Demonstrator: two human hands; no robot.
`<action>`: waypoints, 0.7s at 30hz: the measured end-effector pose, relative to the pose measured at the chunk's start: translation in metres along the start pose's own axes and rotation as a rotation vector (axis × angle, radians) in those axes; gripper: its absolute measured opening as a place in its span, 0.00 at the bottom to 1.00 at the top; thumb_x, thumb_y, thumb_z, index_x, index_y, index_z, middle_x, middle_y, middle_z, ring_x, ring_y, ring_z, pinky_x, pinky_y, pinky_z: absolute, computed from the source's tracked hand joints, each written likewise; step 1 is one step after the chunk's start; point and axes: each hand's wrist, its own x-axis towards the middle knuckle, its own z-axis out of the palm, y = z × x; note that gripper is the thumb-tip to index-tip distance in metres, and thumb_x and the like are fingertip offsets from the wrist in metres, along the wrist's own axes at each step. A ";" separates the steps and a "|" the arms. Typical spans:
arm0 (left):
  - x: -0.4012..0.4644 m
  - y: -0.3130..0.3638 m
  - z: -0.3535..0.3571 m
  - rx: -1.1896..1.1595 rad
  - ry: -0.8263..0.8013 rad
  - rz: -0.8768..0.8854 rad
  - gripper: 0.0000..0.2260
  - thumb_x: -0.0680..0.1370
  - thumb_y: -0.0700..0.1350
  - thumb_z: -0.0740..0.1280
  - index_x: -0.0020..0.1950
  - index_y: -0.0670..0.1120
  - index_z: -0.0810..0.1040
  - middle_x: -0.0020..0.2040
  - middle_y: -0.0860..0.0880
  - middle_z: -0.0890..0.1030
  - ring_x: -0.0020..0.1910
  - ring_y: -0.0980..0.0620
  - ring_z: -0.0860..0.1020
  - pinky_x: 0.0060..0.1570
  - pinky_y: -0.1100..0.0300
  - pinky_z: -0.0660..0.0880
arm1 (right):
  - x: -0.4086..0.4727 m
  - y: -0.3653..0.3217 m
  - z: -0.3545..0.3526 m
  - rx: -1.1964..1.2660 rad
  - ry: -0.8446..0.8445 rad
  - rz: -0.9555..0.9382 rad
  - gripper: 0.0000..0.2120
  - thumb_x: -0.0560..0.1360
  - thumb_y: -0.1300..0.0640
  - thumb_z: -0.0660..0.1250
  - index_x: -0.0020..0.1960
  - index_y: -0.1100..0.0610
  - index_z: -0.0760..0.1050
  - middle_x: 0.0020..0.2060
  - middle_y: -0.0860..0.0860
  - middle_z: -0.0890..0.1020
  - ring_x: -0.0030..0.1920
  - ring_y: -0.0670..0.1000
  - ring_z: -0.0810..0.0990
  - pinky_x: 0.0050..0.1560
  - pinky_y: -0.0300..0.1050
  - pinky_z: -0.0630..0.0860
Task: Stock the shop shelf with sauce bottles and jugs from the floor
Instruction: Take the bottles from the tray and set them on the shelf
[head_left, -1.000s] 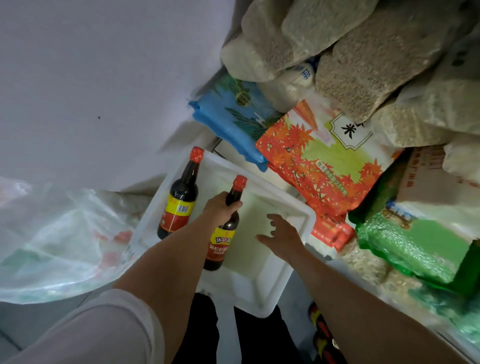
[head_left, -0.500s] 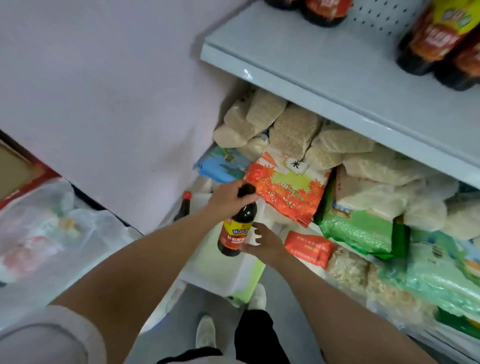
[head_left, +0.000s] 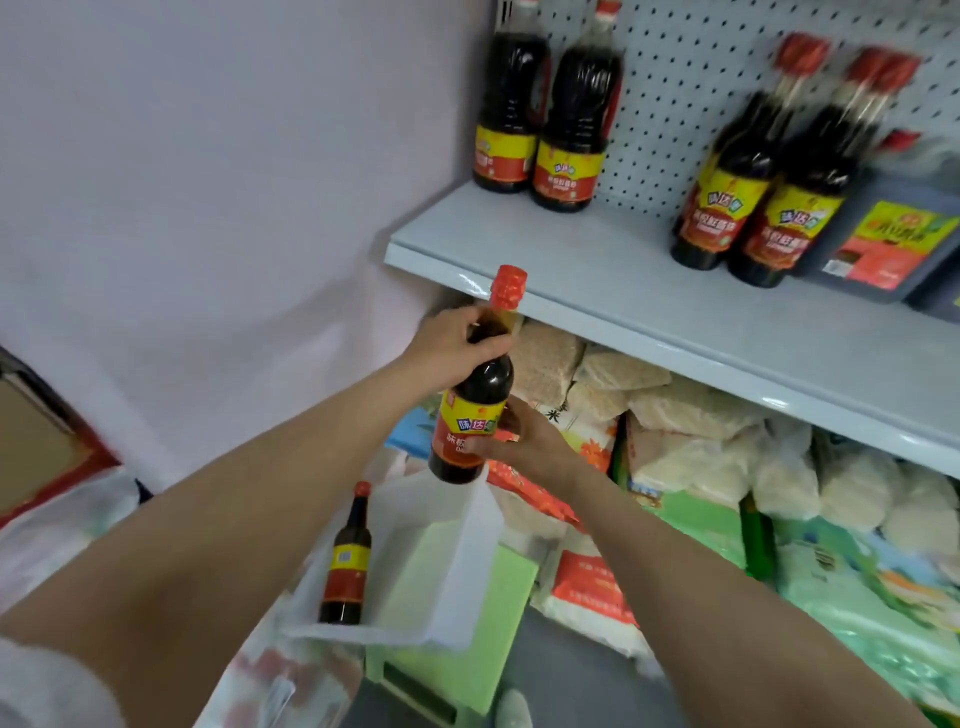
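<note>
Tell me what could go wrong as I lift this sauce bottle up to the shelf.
The sauce bottle is held just below the shelf edge, so its red cap could knock the lip. The left hand holds only the narrow neck while the right hand touches the label; that grip might slip. Placed carelessly, it could topple the two jugs.

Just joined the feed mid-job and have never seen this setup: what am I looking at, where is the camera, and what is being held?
No machine here: a person's bare arms, filmed by one camera worn on the head, looking forward and down. The left hand grips the neck of a sauce bottle, while the right hand holds its label. The bottle is below the shelf, which already carries jugs and bottles. One more bottle stands in the white bin below. Grain bags fill the lower shelf.
</note>
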 end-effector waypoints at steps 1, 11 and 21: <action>0.001 0.008 -0.003 -0.032 -0.001 0.002 0.16 0.75 0.53 0.73 0.61 0.49 0.81 0.56 0.49 0.84 0.55 0.52 0.81 0.59 0.59 0.74 | -0.001 -0.010 -0.008 0.015 0.013 -0.028 0.33 0.66 0.49 0.81 0.68 0.48 0.73 0.60 0.45 0.83 0.61 0.46 0.80 0.64 0.51 0.76; 0.043 0.141 -0.014 -0.255 0.011 0.295 0.20 0.70 0.60 0.73 0.58 0.52 0.80 0.54 0.52 0.85 0.55 0.55 0.82 0.61 0.56 0.75 | -0.024 -0.103 -0.110 0.024 0.361 -0.258 0.28 0.65 0.57 0.82 0.62 0.51 0.76 0.52 0.48 0.85 0.53 0.47 0.83 0.56 0.50 0.80; 0.107 0.200 0.066 -0.190 -0.133 0.265 0.32 0.72 0.48 0.77 0.72 0.58 0.68 0.63 0.50 0.79 0.59 0.48 0.79 0.54 0.46 0.80 | -0.016 -0.089 -0.218 -0.036 0.680 -0.234 0.30 0.66 0.56 0.81 0.66 0.51 0.76 0.53 0.47 0.85 0.53 0.48 0.83 0.59 0.54 0.80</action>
